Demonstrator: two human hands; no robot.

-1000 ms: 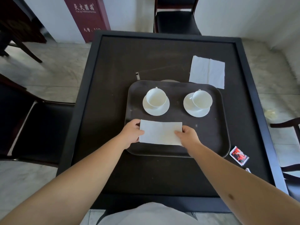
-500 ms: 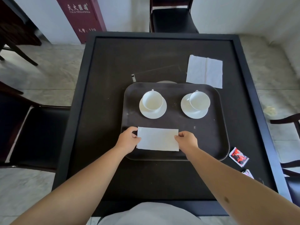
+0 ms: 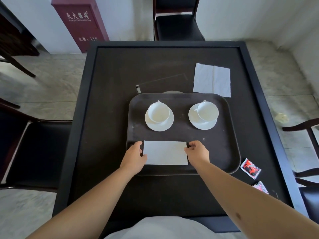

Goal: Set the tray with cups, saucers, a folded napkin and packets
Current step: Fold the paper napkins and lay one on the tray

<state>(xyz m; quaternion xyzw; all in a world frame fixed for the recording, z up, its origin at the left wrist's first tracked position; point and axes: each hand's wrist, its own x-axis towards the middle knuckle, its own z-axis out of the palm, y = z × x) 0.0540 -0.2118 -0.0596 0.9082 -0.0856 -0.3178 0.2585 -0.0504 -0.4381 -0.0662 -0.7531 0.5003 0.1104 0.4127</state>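
White paper sits pinched at both short ends: the left hand (image 3: 134, 156) curls its fingers (image 3: 138, 145) round one edge of the folded napkin (image 3: 165, 152) and the right hand (image 3: 198, 151) nips the other, the sheet lying flat on the near part of the tray (image 3: 229, 152). A careless release could drag it askew or spring the fold open. Beyond stand two cups (image 3: 158, 112) on saucers (image 3: 202, 124), while the packets (image 3: 250, 168) wait off the tray on the surface (image 3: 107, 118), easily forgotten.

A pale round disc (image 3: 171, 91) shows only a sliver behind the dark rounded plastic tray (image 3: 231, 152). The right forearm covers part of a red-and-white packet (image 3: 260, 187).
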